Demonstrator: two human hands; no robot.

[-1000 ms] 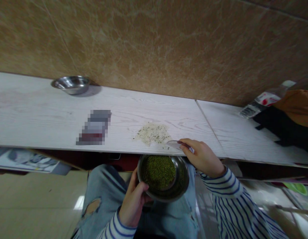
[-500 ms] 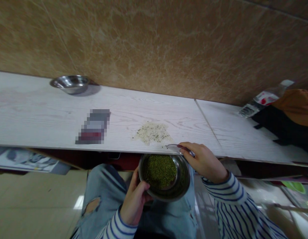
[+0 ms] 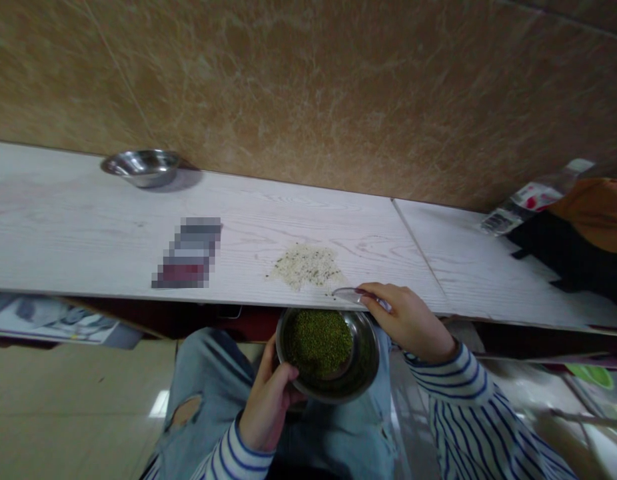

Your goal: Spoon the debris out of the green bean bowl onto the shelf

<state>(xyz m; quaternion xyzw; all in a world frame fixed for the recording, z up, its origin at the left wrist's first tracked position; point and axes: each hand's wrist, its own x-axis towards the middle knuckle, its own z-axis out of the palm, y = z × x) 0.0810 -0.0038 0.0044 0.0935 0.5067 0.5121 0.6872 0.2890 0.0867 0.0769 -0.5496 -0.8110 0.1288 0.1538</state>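
Down by the lap, the left hand (image 3: 268, 403) is wrapped around the near rim of a steel bowl (image 3: 363, 373), which sits just below the table (image 3: 88, 227) edge and holds a heap of green beans (image 3: 319, 341). Just above it, the right hand (image 3: 408, 320) pinches a clear plastic scoop (image 3: 347, 294) at the table's edge, touching the pile of pale grains (image 3: 306, 264). Thin and rigid, the bowl looks light but slick, so the rim is likely the safest hold; the loose beans would spill if tipped. Farther off sit an empty steel bowl (image 3: 141, 167) and a bottle (image 3: 533, 199).
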